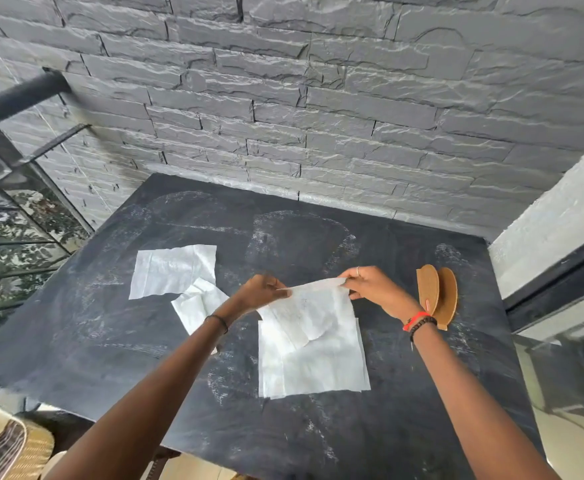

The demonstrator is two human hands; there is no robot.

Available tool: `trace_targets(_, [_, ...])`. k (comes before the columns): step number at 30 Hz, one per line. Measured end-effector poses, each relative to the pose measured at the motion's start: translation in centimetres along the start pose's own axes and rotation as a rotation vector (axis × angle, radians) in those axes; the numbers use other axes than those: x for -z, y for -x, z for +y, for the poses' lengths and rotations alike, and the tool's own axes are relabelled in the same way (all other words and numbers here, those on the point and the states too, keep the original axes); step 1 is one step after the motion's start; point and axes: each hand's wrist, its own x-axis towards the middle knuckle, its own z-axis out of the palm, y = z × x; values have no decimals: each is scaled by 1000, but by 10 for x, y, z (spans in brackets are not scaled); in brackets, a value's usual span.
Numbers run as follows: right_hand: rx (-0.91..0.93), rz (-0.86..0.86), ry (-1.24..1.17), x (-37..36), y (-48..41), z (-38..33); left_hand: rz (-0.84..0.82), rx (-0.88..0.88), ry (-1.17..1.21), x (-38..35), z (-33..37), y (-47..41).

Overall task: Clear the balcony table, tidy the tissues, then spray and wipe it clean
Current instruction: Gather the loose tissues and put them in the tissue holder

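A dusty black table [370, 427] stands against a grey stone wall. My left hand [263, 291] and my right hand [370, 285] pinch the two top corners of a white tissue [313, 306], stretched between them above the table. Under it a flat white tissue [318, 365] lies on the tabletop. Two more tissues lie to the left: a flat one [169, 270] and a crumpled one [197, 304] partly under my left forearm. A brown wooden napkin holder [437, 294] with two rounded plates stands just right of my right wrist.
The grey stone wall [318, 116] closes the far side. A black metal railing [13, 98] with glass and foliage below is at the left. A woven straw seat [10, 445] is at the lower left. A white wall and dark window frame [560, 271] are at the right.
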Motion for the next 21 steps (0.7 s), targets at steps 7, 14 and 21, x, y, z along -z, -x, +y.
trace_targets(7, [-113, 86, -201, -2, 14, 23, -214, 58, 205, 3, -3, 42])
trace_targets(14, [-126, 239, -117, -11, 29, 34, -280, 111, 476, 6, -28, 59])
trace_targets(21, [-150, 274, -146, -33, 42, 50, -143, 221, 669, -2, -39, 61])
